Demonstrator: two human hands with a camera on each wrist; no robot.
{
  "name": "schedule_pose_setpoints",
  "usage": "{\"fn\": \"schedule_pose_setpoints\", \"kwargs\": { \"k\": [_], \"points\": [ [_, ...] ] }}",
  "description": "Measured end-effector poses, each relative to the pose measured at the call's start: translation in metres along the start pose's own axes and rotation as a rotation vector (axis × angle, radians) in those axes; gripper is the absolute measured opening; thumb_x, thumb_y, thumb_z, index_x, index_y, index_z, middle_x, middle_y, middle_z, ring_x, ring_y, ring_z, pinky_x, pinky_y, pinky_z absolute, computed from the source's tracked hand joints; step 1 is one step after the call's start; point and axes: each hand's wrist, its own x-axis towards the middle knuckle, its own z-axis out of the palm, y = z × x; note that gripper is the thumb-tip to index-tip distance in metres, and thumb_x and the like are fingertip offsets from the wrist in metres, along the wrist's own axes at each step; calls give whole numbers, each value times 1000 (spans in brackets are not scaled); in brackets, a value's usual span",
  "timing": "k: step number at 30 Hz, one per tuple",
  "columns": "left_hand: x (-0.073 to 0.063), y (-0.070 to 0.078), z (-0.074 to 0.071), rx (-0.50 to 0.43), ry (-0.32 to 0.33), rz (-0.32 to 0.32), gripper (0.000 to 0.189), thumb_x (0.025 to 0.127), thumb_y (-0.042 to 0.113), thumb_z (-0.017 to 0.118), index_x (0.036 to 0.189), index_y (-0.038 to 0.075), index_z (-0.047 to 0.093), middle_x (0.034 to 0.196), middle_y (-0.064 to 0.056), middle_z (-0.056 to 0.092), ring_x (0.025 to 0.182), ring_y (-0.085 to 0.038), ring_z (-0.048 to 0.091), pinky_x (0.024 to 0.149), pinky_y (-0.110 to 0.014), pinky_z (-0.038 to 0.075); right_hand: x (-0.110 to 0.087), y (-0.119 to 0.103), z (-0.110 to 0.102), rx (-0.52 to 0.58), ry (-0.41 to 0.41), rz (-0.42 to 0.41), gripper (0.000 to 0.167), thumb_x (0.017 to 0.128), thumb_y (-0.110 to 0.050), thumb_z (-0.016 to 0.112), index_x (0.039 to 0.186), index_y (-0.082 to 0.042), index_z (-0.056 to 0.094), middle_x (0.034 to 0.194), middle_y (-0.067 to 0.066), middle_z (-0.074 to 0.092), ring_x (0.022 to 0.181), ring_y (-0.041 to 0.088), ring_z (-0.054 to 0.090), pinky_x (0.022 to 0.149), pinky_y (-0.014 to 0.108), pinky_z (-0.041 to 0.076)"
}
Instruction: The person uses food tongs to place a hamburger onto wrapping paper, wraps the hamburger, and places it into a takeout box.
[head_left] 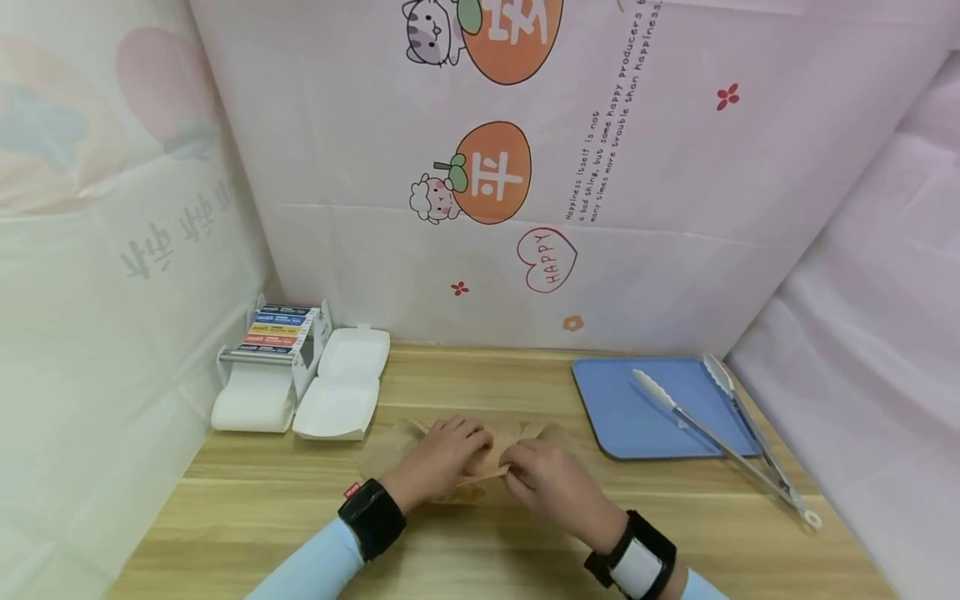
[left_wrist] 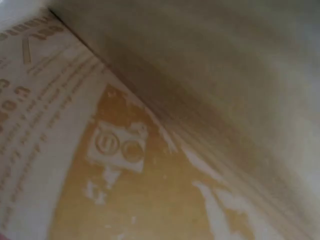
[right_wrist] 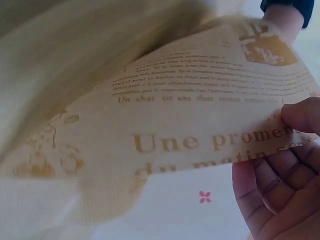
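A sheet of brown-printed wrapping paper (head_left: 393,450) lies on the table in front of me, its near edge lifted and folded up. My right hand (head_left: 558,487) pinches that edge between thumb and fingers; the right wrist view shows the thumb on the printed face and the fingers behind. On the left part of the sheet, my left hand (head_left: 442,458) has its fingers curled over the fold, thumb hidden. Only the printed paper (left_wrist: 125,195) and the table fill the left wrist view. Whatever lies under the fold is hidden.
At the back left stand a label roll dispenser (head_left: 273,342) and an opened white takeaway box (head_left: 341,396). A blue tray (head_left: 622,408) lies at the right, with metal tongs (head_left: 738,446) across it, handle end beyond its near edge. Printed cloth walls (head_left: 360,250) surround the table.
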Motion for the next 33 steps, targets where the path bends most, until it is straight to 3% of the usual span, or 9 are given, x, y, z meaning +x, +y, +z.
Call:
{"fn": "schedule_pose_setpoints", "kwargs": {
  "k": [2,5,8,12,15,23,27,30,33],
  "points": [
    [0,-2,-1,-19,-5,14,60,84,49,79,131,18,59,132,0,57,123,-21,51,100,-42,47,7,6,2,45,-9,52,6,92,-12,75,92,-17,72,81,-8,67,67,-1,57,58,16,49],
    [2,-7,-1,-63,-17,32,54,89,23,79,137,12,57,135,-5,54,126,-24,48,104,-46,44,16,14,7,93,-1,93,14,94,-13,73,84,-19,66,73,-11,61,60,-4,51,53,16,46],
    [2,-12,1,-207,-48,-33,49,97,5,65,143,6,51,139,-10,50,128,-28,45,108,-48,41,25,23,12,108,23,102,21,95,-12,72,79,-19,59,69,-12,54,56,-4,46,50,17,43],
    [3,-19,4,-441,-78,-158,47,106,22,51,151,8,43,143,-10,47,130,-29,43,109,-48,40,34,35,19,96,34,140,22,96,-12,71,79,-19,57,70,-12,51,57,-1,44,50,18,41],
    [4,-22,5,-501,-89,-171,55,104,38,53,153,14,43,145,-6,46,130,-24,41,109,-47,39,39,42,23,95,9,191,19,97,-13,70,81,-17,59,71,-10,52,59,1,45,51,19,41],
    [-1,-38,7,-443,-103,36,61,97,45,63,151,21,49,155,-1,44,141,-19,37,118,-43,33,49,55,34,152,-126,277,11,102,-16,62,92,-13,60,75,-7,57,63,6,50,55,23,45],
    [-3,-48,4,-543,-117,95,54,92,45,71,140,23,61,149,1,52,139,-19,43,117,-42,35,52,58,38,150,-163,288,9,103,-16,60,94,-12,61,76,-5,58,63,7,50,55,25,43],
    [-4,-51,-1,-696,-149,22,37,96,39,68,130,25,69,143,2,58,134,-18,51,113,-40,41,54,60,41,141,-181,310,10,103,-17,59,95,-12,61,77,-5,57,64,8,50,55,25,43],
    [-6,-51,-6,-811,-157,-128,30,104,29,54,129,25,70,139,2,62,130,-19,55,110,-41,44,56,62,44,135,-184,323,11,104,-18,59,95,-12,60,76,-4,56,63,8,50,55,25,42]
  ]
}}
